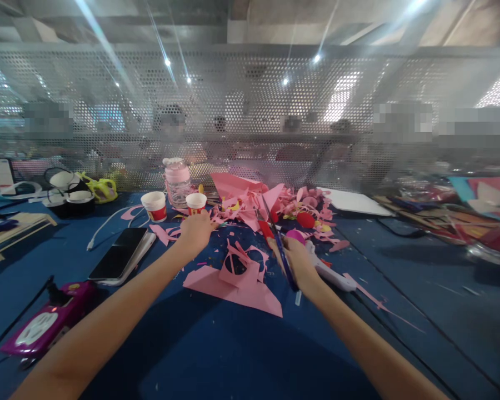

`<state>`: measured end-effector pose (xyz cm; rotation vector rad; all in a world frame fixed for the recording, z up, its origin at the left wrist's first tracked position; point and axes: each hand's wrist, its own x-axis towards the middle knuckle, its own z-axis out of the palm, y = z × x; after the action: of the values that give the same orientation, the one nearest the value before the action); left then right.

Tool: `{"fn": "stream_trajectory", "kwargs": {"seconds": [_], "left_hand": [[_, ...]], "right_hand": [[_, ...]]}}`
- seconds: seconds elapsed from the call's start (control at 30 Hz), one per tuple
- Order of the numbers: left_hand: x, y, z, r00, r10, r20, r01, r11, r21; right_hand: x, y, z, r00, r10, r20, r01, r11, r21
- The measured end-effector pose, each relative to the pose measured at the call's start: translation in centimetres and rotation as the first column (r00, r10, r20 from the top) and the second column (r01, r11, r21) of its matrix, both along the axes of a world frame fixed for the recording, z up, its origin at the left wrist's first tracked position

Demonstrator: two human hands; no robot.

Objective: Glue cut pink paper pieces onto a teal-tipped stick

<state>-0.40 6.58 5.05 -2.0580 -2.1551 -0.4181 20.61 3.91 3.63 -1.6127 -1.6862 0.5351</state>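
My right hand (296, 258) is closed around a pair of scissors (284, 256) with dark blue handles, their blades pointing up and away over the pile of pink paper scraps (250, 194). Something red shows beside the blades. My left hand (195, 232) reaches forward with its fingers drawn together, just in front of a small red-and-white paper cup (196, 203). Whatever its fingers hold, if anything, is hidden. Cut pink paper sheets (233, 289), one with round holes, lie between my forearms. A white glue gun (331, 275) rests beside my right wrist.
A second paper cup (154, 206) and a pink-lidded bottle (177, 180) stand behind my left hand. Nearer lie a phone (120, 253) and a purple power strip (52, 319). A white board (354, 202) lies at back right. A perforated metal screen (250, 111) closes the table's far side.
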Motion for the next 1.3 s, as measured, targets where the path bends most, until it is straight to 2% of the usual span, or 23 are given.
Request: {"fn": "stream_trajectory", "kwargs": {"seconds": [0.07, 0.1, 0.13, 0.2, 0.23, 0.3, 0.33, 0.4, 0.5, 0.57, 0.63, 0.73, 0.8, 0.87, 1.03, 1.07, 1.13, 1.17, 1.23, 1.27, 1.3], "left_hand": [[0.2, -0.1, -0.3, 0.999, 0.038, -0.031, -0.037, 0.998, 0.046], [0.2, -0.1, -0.3, 0.999, 0.018, -0.045, -0.015, 0.997, 0.081], [0.3, -0.1, -0.3, 0.998, -0.036, -0.056, 0.042, 0.993, 0.108], [0.5, 0.0, -0.3, 0.964, -0.262, -0.045, 0.265, 0.959, 0.104], [0.6, 0.0, -0.3, 0.914, -0.406, -0.010, 0.405, 0.911, 0.071], [0.9, -0.1, -0.6, 0.763, -0.637, 0.109, 0.641, 0.768, 0.003], [1.0, -0.1, -0.9, 0.693, -0.699, 0.178, 0.712, 0.702, -0.015], [1.3, 0.1, -1.8, 0.622, -0.727, 0.290, 0.766, 0.642, -0.033], [1.4, 0.8, -3.4, 0.594, -0.701, 0.396, 0.776, 0.629, -0.051], [1.2, 1.3, -4.0, 0.533, -0.667, 0.520, 0.791, 0.611, -0.026], [1.0, 1.8, -4.1, 0.423, -0.589, 0.689, 0.758, 0.646, 0.088], [0.6, 2.2, -3.5, 0.332, -0.522, 0.786, 0.677, 0.712, 0.187], [0.5, 2.4, -3.1, 0.268, -0.483, 0.833, 0.638, 0.737, 0.222], [0.5, 2.5, -2.8, 0.174, -0.434, 0.884, 0.612, 0.751, 0.248], [0.6, 1.7, -2.0, -0.050, -0.293, 0.955, 0.634, 0.729, 0.256], [0.6, 1.4, -1.8, -0.113, -0.241, 0.964, 0.640, 0.725, 0.256], [0.6, 0.9, -1.3, -0.324, -0.020, 0.946, 0.647, 0.725, 0.237], [0.6, 0.7, -1.1, -0.384, 0.064, 0.921, 0.650, 0.727, 0.221], [0.6, 0.3, -0.7, -0.447, 0.166, 0.879, 0.658, 0.727, 0.197], [0.7, 0.2, -0.6, -0.451, 0.185, 0.873, 0.671, 0.716, 0.195], [0.7, 0.1, -0.5, -0.452, 0.195, 0.870, 0.689, 0.696, 0.202]], "right_hand": [[0.1, 0.2, -0.1, 0.989, -0.016, 0.144, 0.020, 0.999, -0.028], [0.1, 0.2, -0.2, 0.977, -0.019, 0.211, 0.029, 0.999, -0.046], [0.0, 0.2, -0.4, 0.963, -0.019, 0.269, 0.036, 0.998, -0.058], [-0.2, 0.0, -0.6, 0.932, -0.013, 0.363, 0.045, 0.996, -0.078], [-0.3, -0.1, -0.8, 0.916, -0.010, 0.401, 0.048, 0.995, -0.085], [-0.3, -0.1, -1.0, 0.887, 0.003, 0.463, 0.046, 0.995, -0.094], [-0.3, -0.1, -1.2, 0.873, 0.010, 0.488, 0.043, 0.994, -0.097], [-0.2, 0.1, -1.4, 0.847, 0.013, 0.532, 0.047, 0.994, -0.099], [-0.1, 0.3, -1.7, 0.808, -0.006, 0.589, 0.075, 0.993, -0.093], [-0.1, 0.4, -1.8, 0.783, -0.018, 0.622, 0.087, 0.993, -0.081], [-0.3, 0.3, -1.9, 0.757, -0.027, 0.652, 0.088, 0.994, -0.061], [-0.6, 0.1, -1.9, 0.720, -0.038, 0.693, 0.073, 0.997, -0.022], [-0.7, 0.0, -1.8, 0.697, -0.040, 0.716, 0.060, 0.998, -0.002], [-0.9, -0.1, -1.7, 0.676, -0.034, 0.736, 0.042, 0.999, 0.007], [-1.1, -0.5, -1.8, 0.644, 0.003, 0.765, -0.021, 1.000, 0.014], [-1.1, -0.6, -1.7, 0.643, 0.002, 0.766, -0.026, 0.999, 0.019], [-1.1, -0.8, -1.6, 0.645, -0.010, 0.764, -0.027, 0.999, 0.035], [-1.1, -1.0, -1.4, 0.648, -0.019, 0.761, -0.025, 0.999, 0.047], [-1.0, -1.2, -1.0, 0.651, -0.049, 0.757, -0.014, 0.997, 0.077], [-1.0, -1.3, -0.9, 0.678, -0.064, 0.732, -0.016, 0.995, 0.102], [-0.9, -1.4, -0.7, 0.745, -0.059, 0.664, -0.036, 0.991, 0.129]]}}
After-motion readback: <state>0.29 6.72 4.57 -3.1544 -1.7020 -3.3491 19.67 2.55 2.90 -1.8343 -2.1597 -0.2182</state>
